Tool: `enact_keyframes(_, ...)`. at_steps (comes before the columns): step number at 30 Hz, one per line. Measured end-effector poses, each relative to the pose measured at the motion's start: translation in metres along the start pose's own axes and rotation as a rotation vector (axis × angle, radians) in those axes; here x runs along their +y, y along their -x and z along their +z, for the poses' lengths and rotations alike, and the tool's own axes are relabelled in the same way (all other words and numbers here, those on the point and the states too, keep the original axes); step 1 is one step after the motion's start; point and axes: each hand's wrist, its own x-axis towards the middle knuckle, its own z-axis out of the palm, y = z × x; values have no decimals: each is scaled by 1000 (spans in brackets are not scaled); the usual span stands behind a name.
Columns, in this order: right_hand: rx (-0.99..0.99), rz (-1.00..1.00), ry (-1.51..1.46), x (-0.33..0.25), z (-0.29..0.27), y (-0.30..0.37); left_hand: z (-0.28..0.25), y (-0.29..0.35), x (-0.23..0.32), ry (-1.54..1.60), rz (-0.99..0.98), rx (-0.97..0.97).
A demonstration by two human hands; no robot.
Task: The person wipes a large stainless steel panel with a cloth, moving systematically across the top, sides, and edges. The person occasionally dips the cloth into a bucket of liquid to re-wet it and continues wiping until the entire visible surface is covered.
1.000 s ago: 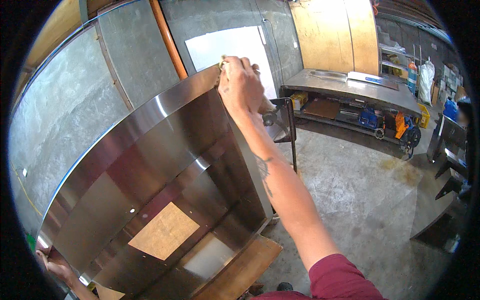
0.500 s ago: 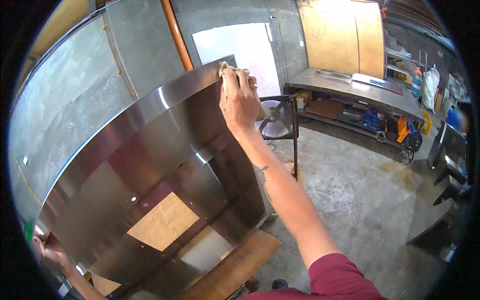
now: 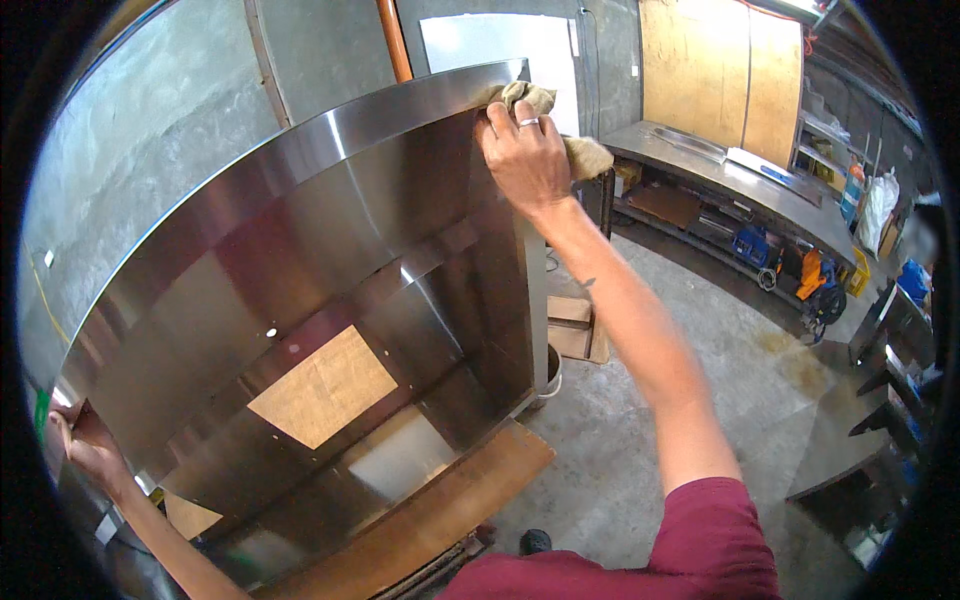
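A large stainless steel box-like panel (image 3: 420, 235) with a raised rim stands tilted in front of me, its shiny inner face toward me. At its top right corner, my right hand (image 3: 530, 158) is closed on a beige rag (image 3: 588, 158), pressing it against the rim. Part of the rag bunches above the fingers and part hangs beyond the hand. Far to the left, my left hand (image 3: 90, 440) grips the panel's left edge with curled fingers; some of them are hidden. A tan rectangle (image 3: 325, 388) shows in the panel's lower middle.
A brown wooden board (image 3: 420, 515) lies under the panel's lower edge. Beyond stand a bucket (image 3: 552, 372), wood pieces (image 3: 572, 328) and a long steel workbench (image 3: 730, 175) with tools beneath. Dark metal pieces (image 3: 850, 475) occupy the right side. A grey wall (image 3: 150, 130) rises behind.
My right hand has moved with the rag to the panel's corner, and more of the rag shows. The view has shifted, bringing the bucket and wood pieces into sight. My left hand keeps its hold.
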Motion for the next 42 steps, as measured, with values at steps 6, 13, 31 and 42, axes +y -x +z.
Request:
enact_keyframes(6, -194, -196, 88, 15, -12, -20, -3, 9, -9, -66, 1, 26)
enact_keyframes(13, -539, 93, 251, 49, -41, -13, -41, -30, -2, -53, 15, 44)
enact_keyframes(31, -1005, 449, -858, -194, -140, 277, 23, 5, 8, 46, -13, -10)
enact_keyframes(42, -615, 540, -373, -191, 144, 173, 46, 31, -20, -43, 215, 90)
